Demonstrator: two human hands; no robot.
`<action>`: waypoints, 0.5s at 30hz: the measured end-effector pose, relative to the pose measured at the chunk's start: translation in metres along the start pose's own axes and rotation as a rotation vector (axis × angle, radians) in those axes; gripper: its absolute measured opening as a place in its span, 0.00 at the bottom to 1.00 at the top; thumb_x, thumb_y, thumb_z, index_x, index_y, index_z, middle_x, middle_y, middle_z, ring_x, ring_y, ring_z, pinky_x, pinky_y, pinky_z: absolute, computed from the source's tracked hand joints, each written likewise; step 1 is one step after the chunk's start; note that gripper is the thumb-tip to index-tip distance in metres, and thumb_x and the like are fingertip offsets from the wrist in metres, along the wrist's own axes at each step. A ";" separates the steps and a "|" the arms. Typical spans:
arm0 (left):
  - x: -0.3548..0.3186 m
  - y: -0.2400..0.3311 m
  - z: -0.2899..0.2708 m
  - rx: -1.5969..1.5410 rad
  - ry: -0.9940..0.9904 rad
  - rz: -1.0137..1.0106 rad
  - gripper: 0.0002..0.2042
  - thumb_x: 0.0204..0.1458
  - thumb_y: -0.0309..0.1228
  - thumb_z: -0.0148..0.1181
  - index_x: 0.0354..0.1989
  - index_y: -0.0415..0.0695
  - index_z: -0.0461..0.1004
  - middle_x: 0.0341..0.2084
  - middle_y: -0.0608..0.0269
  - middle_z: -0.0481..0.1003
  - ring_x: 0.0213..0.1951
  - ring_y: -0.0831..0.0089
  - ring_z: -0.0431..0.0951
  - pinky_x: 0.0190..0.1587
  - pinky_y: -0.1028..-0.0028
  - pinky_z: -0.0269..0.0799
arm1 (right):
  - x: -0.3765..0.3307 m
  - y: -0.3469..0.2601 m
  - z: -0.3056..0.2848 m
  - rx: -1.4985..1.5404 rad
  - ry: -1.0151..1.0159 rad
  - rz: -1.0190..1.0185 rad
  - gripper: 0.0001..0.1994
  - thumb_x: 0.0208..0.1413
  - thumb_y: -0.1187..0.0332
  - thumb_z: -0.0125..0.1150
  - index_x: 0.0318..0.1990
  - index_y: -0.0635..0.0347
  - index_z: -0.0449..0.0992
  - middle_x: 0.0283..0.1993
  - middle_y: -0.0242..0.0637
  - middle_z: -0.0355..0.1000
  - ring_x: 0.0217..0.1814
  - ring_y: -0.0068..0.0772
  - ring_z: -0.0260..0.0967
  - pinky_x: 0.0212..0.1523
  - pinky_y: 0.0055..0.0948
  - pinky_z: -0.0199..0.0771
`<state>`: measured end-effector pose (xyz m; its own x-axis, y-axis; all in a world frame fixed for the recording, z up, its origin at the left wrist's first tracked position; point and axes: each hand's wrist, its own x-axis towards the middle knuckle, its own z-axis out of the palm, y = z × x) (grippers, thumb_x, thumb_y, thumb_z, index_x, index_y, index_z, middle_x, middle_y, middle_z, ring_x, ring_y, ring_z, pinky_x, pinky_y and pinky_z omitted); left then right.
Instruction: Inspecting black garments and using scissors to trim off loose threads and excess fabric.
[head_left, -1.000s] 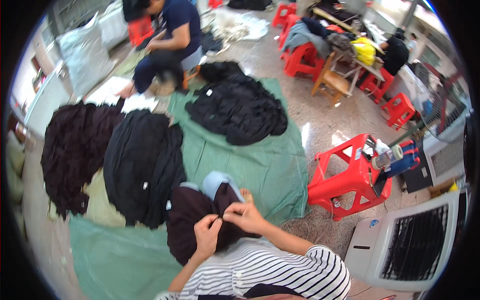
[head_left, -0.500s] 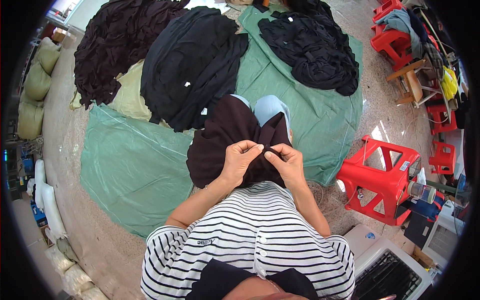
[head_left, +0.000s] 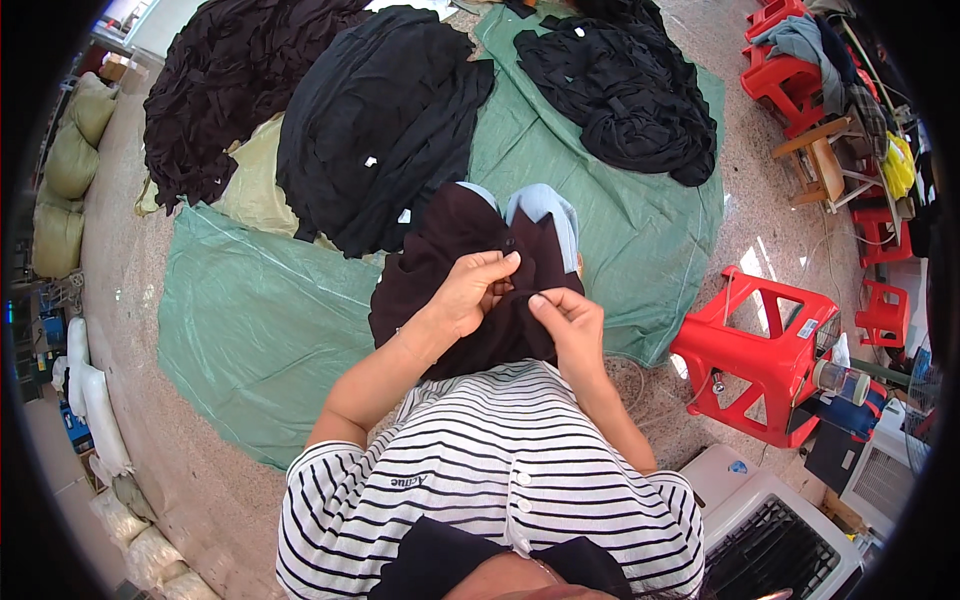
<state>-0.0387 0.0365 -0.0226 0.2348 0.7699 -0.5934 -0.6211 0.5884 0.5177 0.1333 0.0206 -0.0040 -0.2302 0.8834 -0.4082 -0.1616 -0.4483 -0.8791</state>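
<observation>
A dark maroon garment (head_left: pixel 405 285) lies across my lap, over light blue trousers. My left hand (head_left: pixel 468 292) pinches its front edge between thumb and fingers, just below a small dark button (head_left: pixel 510 243). Slightly lower and to the right, my right hand (head_left: pixel 570 318) grips the same edge with thumb and forefinger. A short stretch of cloth runs between the two hands. The left fingertips are partly tucked behind the fabric.
Green sheeting (head_left: pixel 250 330) covers the floor ahead. On it sit a maroon clothing heap (head_left: pixel 230 80), a black heap (head_left: pixel 380 120) and another black heap (head_left: pixel 620 90). A red plastic stool (head_left: pixel 697 345) stands at my right, with a jar (head_left: pixel 842 381) beside it.
My left hand has moved slightly away from the right one and up along the garment edge. A button now shows above it. My right hand keeps its pinch nearly in place.
</observation>
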 end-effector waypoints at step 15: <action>0.001 -0.013 0.003 0.243 0.029 0.036 0.09 0.60 0.33 0.58 0.29 0.43 0.77 0.25 0.74 0.75 0.26 0.89 0.72 0.28 0.85 0.67 | 0.015 0.006 -0.012 0.229 -0.113 0.134 0.04 0.58 0.74 0.59 0.31 0.61 0.76 0.30 0.23 0.72 0.31 0.09 0.64 0.34 0.14 0.63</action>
<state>-0.0279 0.0306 -0.0282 0.1918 0.7862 -0.5874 -0.4302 0.6054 0.6697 0.1402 0.0328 -0.0184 -0.3677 0.7993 -0.4754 -0.3317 -0.5902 -0.7359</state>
